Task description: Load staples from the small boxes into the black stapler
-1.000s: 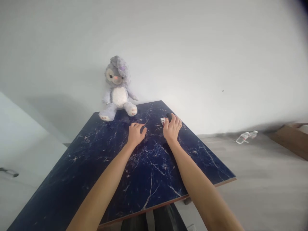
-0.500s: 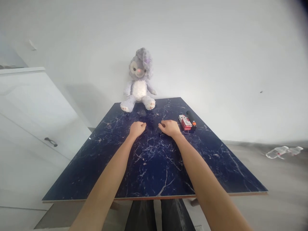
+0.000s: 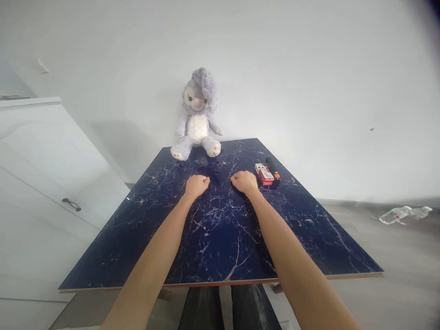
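Note:
My left hand (image 3: 197, 186) rests on the dark blue marbled table (image 3: 220, 256), closed in a loose fist with nothing visible in it. Across a short gap, my right hand (image 3: 244, 182) is also curled into a fist on the tabletop, nothing showing between its fingers. Just right of that hand lie small red-and-white boxes (image 3: 264, 176). Beside them is a black rod-shaped object (image 3: 271, 164) with an orange part; its kind is unclear. A grey plush toy (image 3: 198, 128) with a white belly sits at the far edge, beyond both hands.
A pale wall (image 3: 292, 82) stands behind the table. On the left is a white cabinet (image 3: 41, 183) with a dark handle (image 3: 71, 204). Clear plastic bottles (image 3: 395, 215) lie on the floor to the right.
My right hand has drawn its fingers in more tightly, its thumb side shifting slightly right. My left hand stays almost where it was. The camera view has shifted slightly.

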Demonstrator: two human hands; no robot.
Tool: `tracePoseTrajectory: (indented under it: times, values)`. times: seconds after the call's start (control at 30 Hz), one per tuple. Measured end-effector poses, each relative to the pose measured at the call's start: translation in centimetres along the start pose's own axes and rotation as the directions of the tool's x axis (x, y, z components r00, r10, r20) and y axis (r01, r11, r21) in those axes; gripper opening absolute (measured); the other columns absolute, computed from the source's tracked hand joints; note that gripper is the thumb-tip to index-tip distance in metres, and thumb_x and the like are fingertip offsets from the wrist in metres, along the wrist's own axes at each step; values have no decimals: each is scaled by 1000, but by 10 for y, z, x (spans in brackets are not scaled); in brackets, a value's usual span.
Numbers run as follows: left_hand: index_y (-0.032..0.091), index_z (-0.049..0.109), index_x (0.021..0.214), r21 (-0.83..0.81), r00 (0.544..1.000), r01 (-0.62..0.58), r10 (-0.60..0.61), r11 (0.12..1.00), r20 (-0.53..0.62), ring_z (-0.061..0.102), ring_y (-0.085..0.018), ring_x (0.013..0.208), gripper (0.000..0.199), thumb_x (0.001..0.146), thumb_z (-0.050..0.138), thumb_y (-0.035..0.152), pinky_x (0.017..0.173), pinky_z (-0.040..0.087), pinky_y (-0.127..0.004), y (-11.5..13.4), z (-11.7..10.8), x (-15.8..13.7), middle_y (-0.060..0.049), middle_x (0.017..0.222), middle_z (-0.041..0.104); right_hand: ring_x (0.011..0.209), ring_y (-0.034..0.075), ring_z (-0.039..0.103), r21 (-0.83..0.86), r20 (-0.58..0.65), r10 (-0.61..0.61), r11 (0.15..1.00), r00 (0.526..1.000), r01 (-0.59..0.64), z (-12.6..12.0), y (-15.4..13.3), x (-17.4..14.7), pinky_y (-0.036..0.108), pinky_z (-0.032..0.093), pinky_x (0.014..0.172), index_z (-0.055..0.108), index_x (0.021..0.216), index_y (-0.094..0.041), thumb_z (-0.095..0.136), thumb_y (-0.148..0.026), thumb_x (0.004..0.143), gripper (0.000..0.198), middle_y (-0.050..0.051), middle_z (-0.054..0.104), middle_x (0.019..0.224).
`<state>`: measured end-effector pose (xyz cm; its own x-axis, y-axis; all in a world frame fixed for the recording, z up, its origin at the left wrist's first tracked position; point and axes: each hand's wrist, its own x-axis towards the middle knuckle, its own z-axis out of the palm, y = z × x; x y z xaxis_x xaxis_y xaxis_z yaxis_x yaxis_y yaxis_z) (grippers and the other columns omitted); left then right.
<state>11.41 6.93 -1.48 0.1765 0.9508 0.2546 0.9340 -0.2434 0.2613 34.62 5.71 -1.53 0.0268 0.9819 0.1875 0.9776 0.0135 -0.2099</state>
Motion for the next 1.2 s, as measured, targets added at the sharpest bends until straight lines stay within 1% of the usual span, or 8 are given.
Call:
tracePoseTrajectory:
  times: [0.23, 0.37, 0.5, 0.73, 0.97, 1.2]
  values:
    - [19, 74, 72, 59, 1000, -3, 2, 998, 17, 65, -24, 80, 45, 96, 43, 41, 75, 40, -31, 5, 2, -2, -12, 80, 72, 92, 28, 69, 2, -25, -1, 1000, 1000, 1, 2, 2, -2, 33, 47, 80, 80, 97, -19, 43, -39, 94, 42, 17, 74, 99]
    - [19, 76, 75, 84, 1000, 7, -8, 996, 18, 66, -24, 83, 46, 97, 42, 42, 79, 42, -30, 8, 1, -4, -11, 82, 73, 95, 28, 69, -11, -24, 9, 1000, 1000, -9, 1, -1, -4, 33, 47, 83, 79, 102, -19, 42, -39, 95, 42, 16, 74, 103]
    - [20, 77, 77, 100, 1000, 23, -24, 995, 14, 67, -23, 84, 45, 97, 42, 42, 81, 44, -30, 11, 0, -5, -10, 83, 74, 98, 28, 69, -27, -16, 33, 999, 999, -33, 0, -3, -4, 34, 48, 86, 78, 105, -20, 40, -38, 95, 43, 16, 74, 105]
    - [21, 78, 81, 128, 1000, 28, -27, 991, -9, 68, -24, 86, 47, 98, 40, 43, 85, 46, -32, 12, 2, -8, -11, 85, 74, 98, 28, 70, -25, -31, 41, 999, 999, -42, 1, -2, -3, 35, 48, 86, 78, 104, -20, 41, -37, 95, 42, 16, 74, 103]
    - [21, 77, 86, 154, 999, 46, -45, 987, -12, 68, -24, 86, 48, 99, 37, 43, 82, 46, -32, 9, 5, -19, -12, 89, 74, 96, 28, 69, -20, -36, 76, 997, 996, -76, 1, -1, -4, 34, 48, 84, 78, 104, -19, 40, -36, 95, 43, 17, 74, 102]
    - [20, 78, 86, 157, 997, 73, -72, 985, -13, 69, -24, 84, 45, 98, 39, 38, 78, 46, -32, 10, 3, -24, -12, 88, 75, 92, 27, 70, -37, -53, 75, 996, 996, -77, -1, -2, -8, 33, 49, 81, 79, 100, -21, 40, -35, 95, 42, 15, 75, 97]
